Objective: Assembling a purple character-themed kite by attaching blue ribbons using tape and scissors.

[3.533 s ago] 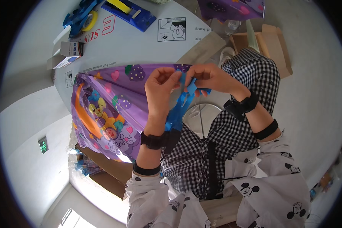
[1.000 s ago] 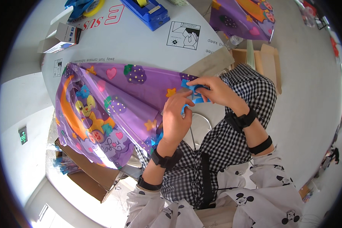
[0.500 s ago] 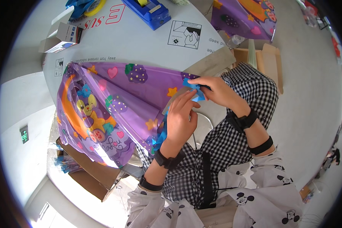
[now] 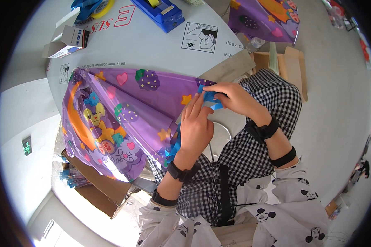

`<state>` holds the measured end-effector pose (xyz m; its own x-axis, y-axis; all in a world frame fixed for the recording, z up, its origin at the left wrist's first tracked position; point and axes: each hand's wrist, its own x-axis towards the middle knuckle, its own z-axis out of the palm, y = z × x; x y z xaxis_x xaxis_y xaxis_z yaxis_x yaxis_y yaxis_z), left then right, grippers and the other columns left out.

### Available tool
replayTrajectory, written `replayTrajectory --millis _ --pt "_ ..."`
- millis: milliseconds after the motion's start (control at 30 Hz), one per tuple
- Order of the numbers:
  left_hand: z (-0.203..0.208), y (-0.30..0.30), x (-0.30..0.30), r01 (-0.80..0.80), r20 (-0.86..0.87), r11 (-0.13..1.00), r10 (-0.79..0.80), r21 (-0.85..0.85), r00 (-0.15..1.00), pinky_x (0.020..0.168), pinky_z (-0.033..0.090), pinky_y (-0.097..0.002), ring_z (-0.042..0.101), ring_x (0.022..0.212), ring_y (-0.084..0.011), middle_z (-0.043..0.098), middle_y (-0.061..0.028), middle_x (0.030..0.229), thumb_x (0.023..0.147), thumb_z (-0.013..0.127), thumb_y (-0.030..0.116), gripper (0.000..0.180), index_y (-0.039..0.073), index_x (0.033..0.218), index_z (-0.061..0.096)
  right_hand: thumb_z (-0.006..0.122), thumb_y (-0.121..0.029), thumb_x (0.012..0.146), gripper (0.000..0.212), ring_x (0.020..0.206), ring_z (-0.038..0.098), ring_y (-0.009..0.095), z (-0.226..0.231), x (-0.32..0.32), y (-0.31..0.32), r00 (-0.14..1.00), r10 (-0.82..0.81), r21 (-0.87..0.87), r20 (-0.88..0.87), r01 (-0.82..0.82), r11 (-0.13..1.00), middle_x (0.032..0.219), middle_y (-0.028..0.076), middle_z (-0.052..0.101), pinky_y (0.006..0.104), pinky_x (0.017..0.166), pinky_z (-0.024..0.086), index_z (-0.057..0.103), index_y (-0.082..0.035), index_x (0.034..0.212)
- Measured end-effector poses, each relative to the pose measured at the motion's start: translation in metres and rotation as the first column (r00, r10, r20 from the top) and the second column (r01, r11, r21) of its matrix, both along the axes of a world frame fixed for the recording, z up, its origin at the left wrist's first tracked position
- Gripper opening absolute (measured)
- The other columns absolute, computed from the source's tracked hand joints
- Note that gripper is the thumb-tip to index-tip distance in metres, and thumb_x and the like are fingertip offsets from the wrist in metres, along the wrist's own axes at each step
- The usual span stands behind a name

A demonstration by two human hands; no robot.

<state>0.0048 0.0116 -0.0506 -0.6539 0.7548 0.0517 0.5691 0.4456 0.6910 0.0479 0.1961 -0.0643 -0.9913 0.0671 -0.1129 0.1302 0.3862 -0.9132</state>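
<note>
A thin, shiny purple sheet [image 4: 152,99] with a cartoon bear, moon, stars and hearts hangs over the table edge and across my lap. Blue strips [image 4: 210,97] run along its right-hand corner and show again beside my left wrist. My right hand [image 4: 235,98] pinches the blue strip at that corner between thumb and fingers. Just left of it, my left hand [image 4: 196,129] lies with fingers stretched out, its fingertips touching the sheet's edge near the blue strip. What lies under the left palm is hidden.
On the grey-white table [image 4: 152,49] stand a blue tape dispenser [image 4: 163,14], an opened small box [image 4: 68,41] and blue and yellow rolls [image 4: 92,9]. Another purple sheet [image 4: 266,20] hangs at the far right. Cardboard boxes stand at right [image 4: 294,70] and lower left [image 4: 99,185].
My left fingers have reached slightly up and forward along the sheet's edge, toward the corner. My right fingers have shifted a little on the blue strip; the sheet stays nearly still.
</note>
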Motion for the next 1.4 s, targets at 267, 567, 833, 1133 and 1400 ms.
replayTrajectory --millis 267,567,833,1133,1400 --pt "-0.002 0.0 0.002 0.022 -0.056 0.988 -0.031 -0.155 0.998 0.105 0.037 -0.0491 0.041 0.131 -0.0372 0.049 -0.0208 0.133 0.07 0.057 -0.005 0.029 0.005 0.097 0.059 0.055 0.013 0.076 0.042 0.088 0.066 0.033 0.001 -0.001 -0.002 1.0 0.01 -0.029 0.011 -0.01 1.0 0.106 0.019 0.066 0.0365 0.073 0.053 0.062 0.0 0.115" --pt "-0.001 0.002 0.003 0.021 -0.119 0.981 -0.045 -0.195 0.992 0.104 0.039 -0.048 0.043 0.129 -0.0363 0.05 -0.0226 0.129 0.068 0.059 -0.006 0.029 0.004 0.096 0.058 0.053 0.013 0.075 0.044 0.083 0.066 0.033 -0.004 -0.002 -0.004 1.0 0.013 0.005 -0.012 -0.013 1.0 0.1 0.02 0.066 0.0384 0.071 0.052 0.062 -0.001 0.116" --pt "0.011 -0.003 -0.028 -0.025 -0.107 0.996 0.015 -0.088 0.994 0.096 0.043 -0.0445 0.056 0.113 -0.033 0.062 -0.0164 0.116 0.07 0.056 -0.006 0.018 0.003 0.086 0.061 0.057 0.008 0.081 0.041 0.082 0.061 0.033 -0.004 0.004 -0.006 1.0 0.024 0.264 -0.014 -0.019 0.964 0.093 0.017 0.063 0.0382 0.071 0.049 0.062 -0.004 0.12" --pt "0.064 0.038 -0.149 -0.313 0.106 0.943 0.302 0.112 0.947 0.081 0.049 -0.0284 0.065 0.096 -0.0188 0.069 -0.0101 0.108 0.08 0.05 -0.005 0.021 -0.001 0.096 0.064 0.055 0.007 0.081 0.043 0.083 0.061 0.03 -0.002 0.008 -0.006 0.997 0.028 0.217 0.074 -0.044 0.975 0.092 0.014 0.061 0.0386 0.07 0.048 0.061 -0.007 0.122" --pt "0.055 0.07 -0.182 -0.31 0.028 0.949 0.309 0.061 0.951 0.076 0.051 -0.0297 0.066 0.089 -0.0174 0.069 -0.0091 0.097 0.082 0.056 0.003 0.019 -0.001 0.098 0.065 0.055 0.006 0.081 0.042 0.088 0.062 0.033 0.003 0.004 -0.011 0.997 0.007 0.225 0.074 -0.024 0.974 0.096 0.014 0.062 0.0415 0.075 0.049 0.061 -0.007 0.12"
